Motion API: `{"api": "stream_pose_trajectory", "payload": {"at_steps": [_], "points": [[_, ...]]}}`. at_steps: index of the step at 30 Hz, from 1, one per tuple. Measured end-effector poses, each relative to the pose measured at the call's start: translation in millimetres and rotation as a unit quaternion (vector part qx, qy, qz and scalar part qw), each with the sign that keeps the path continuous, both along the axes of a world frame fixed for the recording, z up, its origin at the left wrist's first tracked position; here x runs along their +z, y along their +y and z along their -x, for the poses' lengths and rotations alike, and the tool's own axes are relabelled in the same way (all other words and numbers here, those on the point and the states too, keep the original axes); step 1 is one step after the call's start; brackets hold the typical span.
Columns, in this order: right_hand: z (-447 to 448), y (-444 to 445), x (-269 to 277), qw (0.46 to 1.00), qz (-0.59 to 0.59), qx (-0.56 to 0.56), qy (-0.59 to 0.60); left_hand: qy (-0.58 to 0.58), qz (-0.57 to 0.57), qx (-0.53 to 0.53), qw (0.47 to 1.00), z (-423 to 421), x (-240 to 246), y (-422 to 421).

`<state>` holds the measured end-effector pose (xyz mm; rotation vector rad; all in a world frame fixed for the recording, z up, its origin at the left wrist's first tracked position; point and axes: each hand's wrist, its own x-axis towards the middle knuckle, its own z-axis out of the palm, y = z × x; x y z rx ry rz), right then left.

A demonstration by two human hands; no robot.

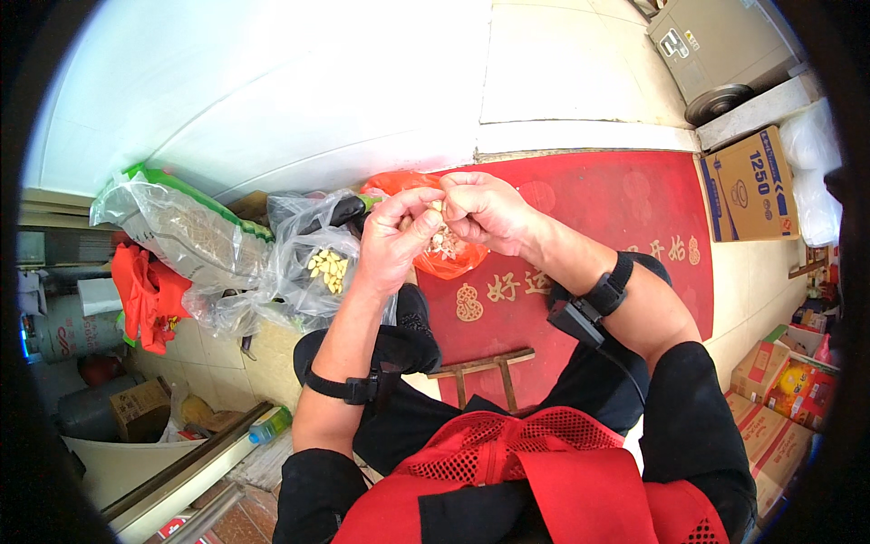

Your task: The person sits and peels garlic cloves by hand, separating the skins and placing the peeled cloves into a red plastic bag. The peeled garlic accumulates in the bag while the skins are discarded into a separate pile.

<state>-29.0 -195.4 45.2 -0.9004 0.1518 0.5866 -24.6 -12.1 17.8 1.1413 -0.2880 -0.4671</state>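
My left hand (pixel 402 238) and my right hand (pixel 486 211) meet above an open red plastic bag (pixel 454 266). Between their fingertips is a small pale piece, seemingly a garlic clove (pixel 437 205); the fingers partly cover it. Papery skins and bits that look like garlic (pixel 443 243) lie in the red bag under the hands. To the left of my left hand, peeled garlic cloves (pixel 329 269) rest in a clear plastic bag (pixel 293 253). A dark eggplant (pixel 340 212) with a green stem end lies just behind them.
A red mat (pixel 605 197) with gold characters covers the floor ahead and right. A large clear and green bag (pixel 211 231) and a red bag (pixel 146 292) are at left. Cardboard boxes (pixel 751 187) stand at right. A wooden frame (pixel 484 364) is between my legs.
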Motion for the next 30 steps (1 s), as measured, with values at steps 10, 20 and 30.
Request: {"api": "stream_pose_trajectory", "payload": {"at_steps": [10,20,30], "points": [[1.3,3.0,-0.9,0.987,0.125,0.01,-0.104,0.142,0.012,-0.003,0.99,-1.4,10.7,0.9],[-4.3,-3.8,2.9,0.992,0.114,-0.012,-0.061,0.216,0.031,-0.01,0.976,-11.6,7.3,9.4],[-2.1,2.6,-0.5,0.939,0.277,-0.046,-0.199,0.221,0.043,0.023,0.974,-13.6,5.4,9.9]]}}
